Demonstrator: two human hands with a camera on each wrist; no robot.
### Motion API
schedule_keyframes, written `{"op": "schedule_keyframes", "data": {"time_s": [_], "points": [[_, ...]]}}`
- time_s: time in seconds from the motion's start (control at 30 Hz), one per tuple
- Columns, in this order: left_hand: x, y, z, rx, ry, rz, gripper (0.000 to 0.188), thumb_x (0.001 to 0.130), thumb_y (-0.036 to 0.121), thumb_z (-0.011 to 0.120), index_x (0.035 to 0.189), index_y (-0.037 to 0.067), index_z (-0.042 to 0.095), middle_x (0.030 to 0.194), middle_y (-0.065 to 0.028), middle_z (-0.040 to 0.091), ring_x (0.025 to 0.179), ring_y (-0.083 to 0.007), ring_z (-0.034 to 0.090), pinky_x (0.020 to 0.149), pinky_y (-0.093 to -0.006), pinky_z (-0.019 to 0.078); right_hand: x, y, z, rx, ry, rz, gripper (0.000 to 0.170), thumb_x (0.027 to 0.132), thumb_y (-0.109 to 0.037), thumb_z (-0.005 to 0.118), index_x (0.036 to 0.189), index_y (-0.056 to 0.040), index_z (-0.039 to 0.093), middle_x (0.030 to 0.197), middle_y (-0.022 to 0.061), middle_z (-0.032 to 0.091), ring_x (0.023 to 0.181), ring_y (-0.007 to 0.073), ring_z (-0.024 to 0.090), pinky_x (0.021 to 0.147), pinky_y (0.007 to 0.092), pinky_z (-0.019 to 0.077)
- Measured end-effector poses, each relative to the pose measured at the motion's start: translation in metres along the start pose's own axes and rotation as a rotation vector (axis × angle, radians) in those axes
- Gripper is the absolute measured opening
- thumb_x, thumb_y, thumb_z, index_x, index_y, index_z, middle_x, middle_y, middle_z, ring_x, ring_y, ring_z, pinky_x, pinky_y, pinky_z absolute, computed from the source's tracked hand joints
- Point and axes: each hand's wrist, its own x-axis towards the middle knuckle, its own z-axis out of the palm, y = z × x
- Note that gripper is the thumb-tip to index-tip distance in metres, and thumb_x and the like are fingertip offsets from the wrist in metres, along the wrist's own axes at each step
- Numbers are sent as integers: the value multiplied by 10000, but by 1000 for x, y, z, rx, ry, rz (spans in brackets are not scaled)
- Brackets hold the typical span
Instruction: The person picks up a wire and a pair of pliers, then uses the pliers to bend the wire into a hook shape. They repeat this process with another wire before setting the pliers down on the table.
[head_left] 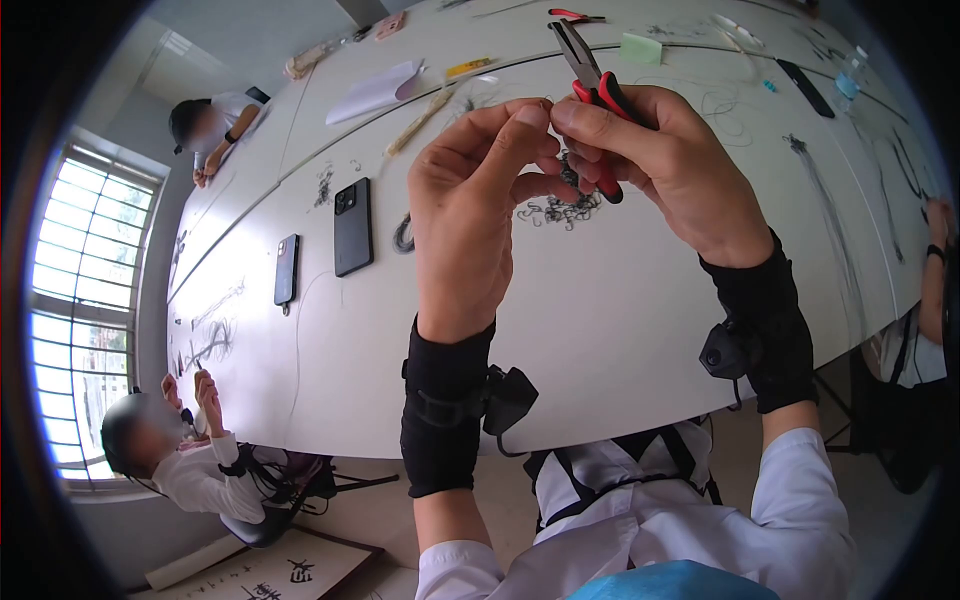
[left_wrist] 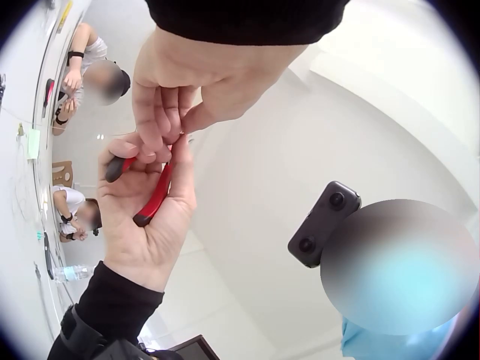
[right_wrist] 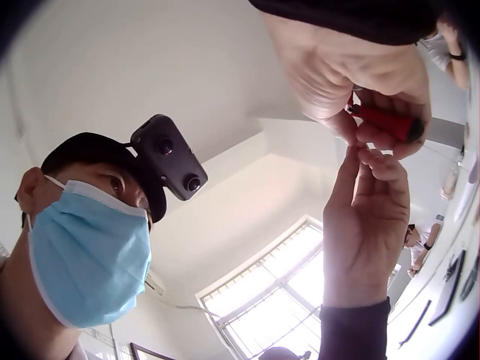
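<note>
One pair of red-handled pliers [head_left: 592, 82] is gripped by my right fingers [head_left: 605, 130]. My left fingers [head_left: 505, 147] pinch a tiny piece [head_left: 547, 103] beside them, above small hooks [head_left: 566, 212].

Left grip [head_left: 463, 195] pinching, right grip [head_left: 685, 165] curled alongside

The pliers [head_left: 590, 76] are metal (grips [right_wrist: 386, 123] smooth plastic)

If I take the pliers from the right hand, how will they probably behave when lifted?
The pliers should feel stiff and rather heavy for their size, since the jaws look metal. The red handles stand apart, so they may pivot when squeezed.
</note>
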Motion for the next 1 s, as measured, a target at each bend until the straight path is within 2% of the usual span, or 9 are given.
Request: {"op": "schedule_keyframes", "data": {"time_s": [0.23, 0.33, 0.63, 0.73, 0.93, 1.0], "points": [[-1, 1, -3, -56, -64, 5, 213, 999, 133, 555, 1089, -23, 668, 843, -89, 656, 798, -167, 656, 651, -342, 590, -3, -8, -3, 24, -55, 14, 290, 935, -342, 691, 883, -60, 645, 751, -3, 569, 682, 82, 553, 637, 245, 458], [0, 2, -2, -77, -74, 13, 193, 995, 126, 558, 1067, -14, 670, 846, -95, 663, 793, -173, 662, 647, -346, 591, -3, -5, -2, 65, -43, 9, 281, 934, -329, 694, 897, -51, 699, 714, 8, 595, 653, 90, 559, 618, 225, 418], [-2, 5, -3, -106, -124, -6, 155, 990, 117, 553, 1022, 3, 653, 820, -103, 651, 769, -186, 663, 638, -349, 599, -4, -4, -1, 112, -81, 13, 330, 942, -354, 688, 965, -25, 703, 771, 25, 612, 697, 112, 590, 669, 263, 495], [-4, 8, 0, -126, -151, -23, 155, 991, 125, 545, 1003, 6, 643, 810, -97, 640, 770, -189, 662, 626, -350, 604, -2, -3, -6, 132, -157, 29, 337, 947, -359, 683, 974, -24, 703, 788, 25, 619, 720, 113, 599, 681, 271, 509], [-7, 11, 4, -118, -120, -42, 192, 1000, 148, 515, 999, -11, 623, 805, -91, 623, 734, -199, 669, 615, -355, 616, -3, -3, -7, 138, -171, 43, 324, 942, -352, 695, 970, -30, 704, 794, 25, 624, 712, 113, 606, 698, 272, 526], [-6, 9, 2, -158, -138, -43, 176, 985, 129, 551, 993, -31, 626, 814, -110, 629, 715, -217, 675, 622, -365, 625, -2, -1, -11, 138, -217, 44, 310, 968, -340, 660, 1023, -36, 670, 865, 41, 660, 746, 103, 618, 706, 266, 529]]}}
